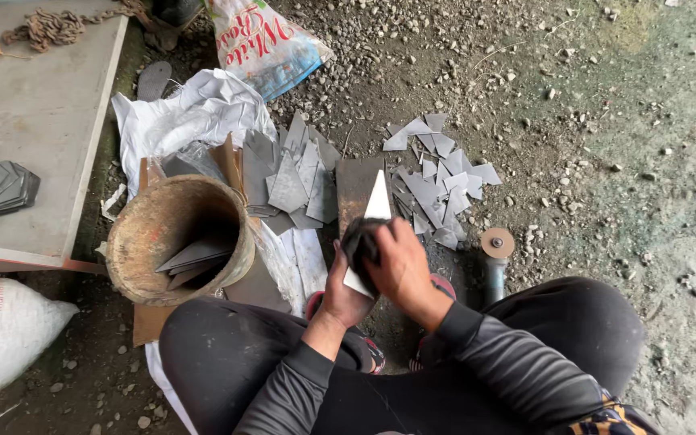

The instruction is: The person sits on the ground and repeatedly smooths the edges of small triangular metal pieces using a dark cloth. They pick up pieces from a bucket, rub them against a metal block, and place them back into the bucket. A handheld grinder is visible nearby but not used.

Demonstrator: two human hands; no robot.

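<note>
Fingers of both hands clench a triangular metal piece, rusty bucket alongside.

A pale metal triangle stood upright between the person's knees, its sharp tip pointing away, its lower end hidden in the grip. A dark rag, or perhaps an abrasive pad, was pressed against its lower face. Directly behind it, a flat rusty plate lay on the gravel floor.
</note>
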